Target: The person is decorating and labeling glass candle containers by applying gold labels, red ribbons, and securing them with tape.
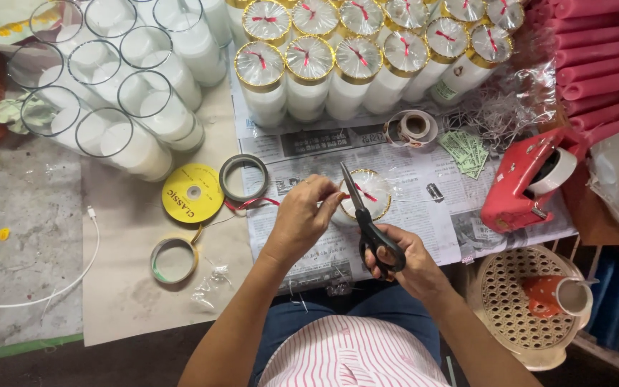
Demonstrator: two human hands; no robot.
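over newspaper (410,183), left hand (302,215) pinching red ribbon (365,192) on candle jar (367,195), right hand (406,261) gripping scissors (367,222)

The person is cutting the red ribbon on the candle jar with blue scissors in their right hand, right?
Not quite: the scissors are black, not blue. The head view shows the right hand holding them at the red ribbon on the candle jar, while the left hand pinches the ribbon.
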